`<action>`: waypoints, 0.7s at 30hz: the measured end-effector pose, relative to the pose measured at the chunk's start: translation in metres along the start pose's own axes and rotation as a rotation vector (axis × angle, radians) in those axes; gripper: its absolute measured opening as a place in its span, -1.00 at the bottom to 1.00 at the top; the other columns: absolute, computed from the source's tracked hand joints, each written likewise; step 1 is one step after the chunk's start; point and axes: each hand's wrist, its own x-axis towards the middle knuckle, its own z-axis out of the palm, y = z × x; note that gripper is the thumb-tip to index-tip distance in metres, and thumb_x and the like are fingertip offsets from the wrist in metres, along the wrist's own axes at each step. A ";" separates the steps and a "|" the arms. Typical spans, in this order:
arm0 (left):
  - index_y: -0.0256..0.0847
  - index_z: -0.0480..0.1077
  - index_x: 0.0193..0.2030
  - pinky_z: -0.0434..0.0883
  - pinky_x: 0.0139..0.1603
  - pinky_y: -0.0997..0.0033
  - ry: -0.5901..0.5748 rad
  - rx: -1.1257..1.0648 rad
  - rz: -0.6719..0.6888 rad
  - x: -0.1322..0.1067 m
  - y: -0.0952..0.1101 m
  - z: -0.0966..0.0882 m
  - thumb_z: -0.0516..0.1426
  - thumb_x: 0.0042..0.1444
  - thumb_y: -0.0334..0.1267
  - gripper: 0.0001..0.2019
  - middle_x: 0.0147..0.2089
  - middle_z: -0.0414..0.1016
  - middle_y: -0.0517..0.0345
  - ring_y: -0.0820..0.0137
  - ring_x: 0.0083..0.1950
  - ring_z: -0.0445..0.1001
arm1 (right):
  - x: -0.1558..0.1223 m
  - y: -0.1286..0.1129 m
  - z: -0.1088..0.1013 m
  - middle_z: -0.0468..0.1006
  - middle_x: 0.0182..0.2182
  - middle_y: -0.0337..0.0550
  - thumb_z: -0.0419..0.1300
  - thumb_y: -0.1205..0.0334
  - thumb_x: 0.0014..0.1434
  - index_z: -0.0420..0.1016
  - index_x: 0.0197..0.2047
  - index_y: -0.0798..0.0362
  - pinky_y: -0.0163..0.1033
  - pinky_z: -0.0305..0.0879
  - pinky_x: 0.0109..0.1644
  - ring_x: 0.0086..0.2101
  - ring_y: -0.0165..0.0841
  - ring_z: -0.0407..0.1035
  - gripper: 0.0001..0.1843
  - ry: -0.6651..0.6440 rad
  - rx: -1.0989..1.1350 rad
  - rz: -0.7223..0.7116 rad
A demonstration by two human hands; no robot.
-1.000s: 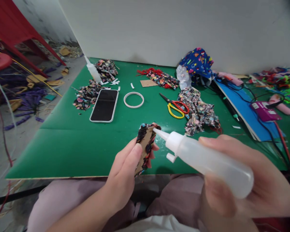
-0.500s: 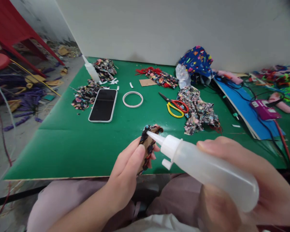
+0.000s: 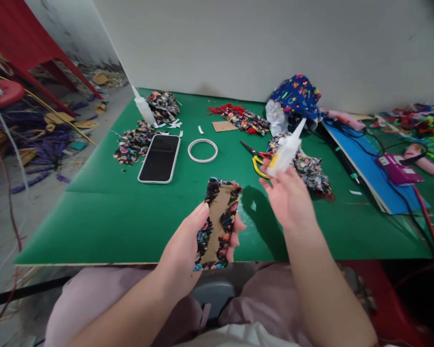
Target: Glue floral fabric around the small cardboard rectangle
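Note:
My left hand [image 3: 188, 231] grips a cardboard strip [image 3: 219, 217] wrapped in dark floral fabric, its bare brown middle facing up and the fabric edges folded over it. Farther off to the right, my right hand [image 3: 289, 193] is closed round a translucent squeeze bottle [image 3: 286, 153] with a yellow label patch, its pointed nozzle tilted up. Partly hidden behind that hand are scissors [image 3: 257, 166] with yellow and red handles. Crumpled floral fabric [image 3: 313, 171] lies behind the bottle. A wet, shiny smear [image 3: 252, 206] shows on the green table between my hands.
On the table [image 3: 112, 217] lie a phone [image 3: 159, 158], a white tape ring [image 3: 190, 153], floral bundles [image 3: 128, 149] and a bare cardboard piece [image 3: 224, 126]. Another nozzle bottle [image 3: 144, 110] stands far left. Blue folder [image 3: 374, 168], purple box [image 3: 400, 168] and cables occupy the right.
The bottle has left the cardboard strip; my right hand has carried it away to the far right and turned its nozzle up. My left hand has tilted the strip so its inner face shows.

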 end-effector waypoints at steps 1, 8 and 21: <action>-0.26 0.38 -0.22 0.36 -0.52 0.49 -0.002 -0.026 -0.001 0.000 0.001 0.001 0.01 0.10 0.01 -0.65 -0.37 0.45 0.08 0.44 -0.47 0.37 | 0.003 0.007 0.006 0.34 0.11 -0.11 -0.07 0.03 0.18 0.17 0.13 -0.09 -0.15 0.29 0.01 0.08 -0.33 0.26 -0.55 -0.053 0.027 0.046; -0.20 0.35 -0.15 0.36 -0.51 0.48 -0.076 -0.034 0.003 -0.003 0.001 -0.004 0.00 0.12 0.04 -0.64 -0.34 0.45 0.11 0.46 -0.49 0.39 | -0.003 0.026 0.029 0.51 -0.09 -0.07 0.18 0.14 0.00 0.32 -0.07 0.02 -0.02 0.17 0.11 0.04 -0.20 0.30 -0.61 -0.122 -0.460 0.055; -0.28 0.41 -0.31 0.36 -0.52 0.50 -0.064 0.151 -0.052 -0.012 0.007 0.002 0.04 0.09 0.05 -0.62 -0.44 0.48 0.06 0.43 -0.53 0.42 | -0.032 -0.045 -0.013 0.42 0.01 0.02 0.22 0.06 -0.01 0.32 0.06 0.01 0.08 0.21 0.10 0.07 -0.12 0.27 -0.45 -0.038 -0.540 -0.015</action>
